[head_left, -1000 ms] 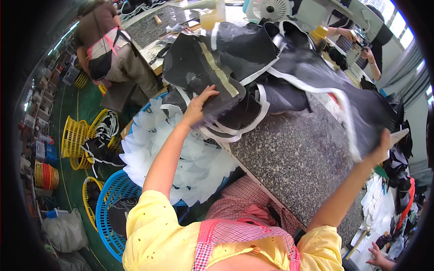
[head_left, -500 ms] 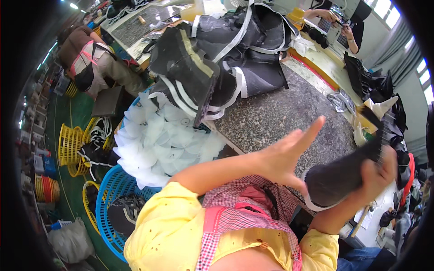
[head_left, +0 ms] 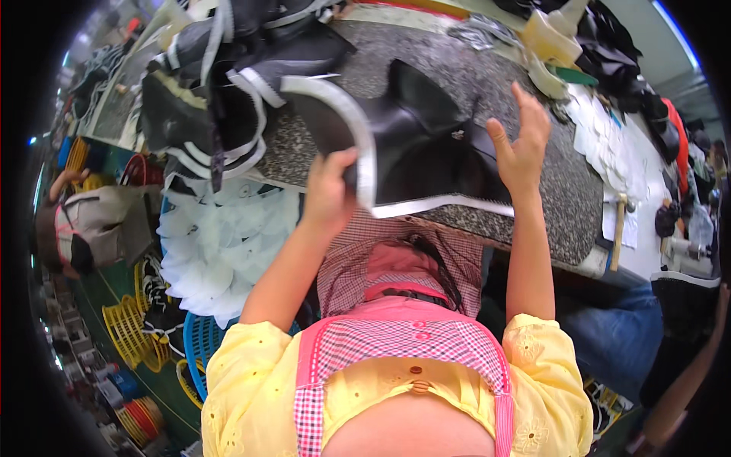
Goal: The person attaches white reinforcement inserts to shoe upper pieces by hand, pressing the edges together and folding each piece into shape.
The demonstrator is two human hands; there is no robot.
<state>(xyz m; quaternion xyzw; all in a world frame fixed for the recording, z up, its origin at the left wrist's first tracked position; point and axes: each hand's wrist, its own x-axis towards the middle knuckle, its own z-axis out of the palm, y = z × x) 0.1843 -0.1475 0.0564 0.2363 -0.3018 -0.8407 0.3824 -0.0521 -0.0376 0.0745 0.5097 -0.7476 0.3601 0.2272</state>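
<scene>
A black boot upper (head_left: 426,164) with white edging lies spread over the speckled stone worktop (head_left: 560,217) in front of me. My left hand (head_left: 329,192) grips its left side, fingers closed around the white-edged rim. At the opposite side my right hand (head_left: 524,145) is open, thumb and fingers apart, close to the upper's right end; whether it touches is hard to tell. A heap of similar black uppers (head_left: 293,53) with white edging sits at the far left of the worktop.
Thin white pieces (head_left: 228,247) are piled left of my lap, above a blue basket (head_left: 199,343). White sheets (head_left: 609,145), a hammer (head_left: 620,228) and a yellowish container (head_left: 552,38) are on the right. A co-worker (head_left: 106,221) bends over at left.
The boot upper has moved from my right hand at the right to the middle, spread out. My left hand has closed on it; my right hand has opened. My view has turned right.
</scene>
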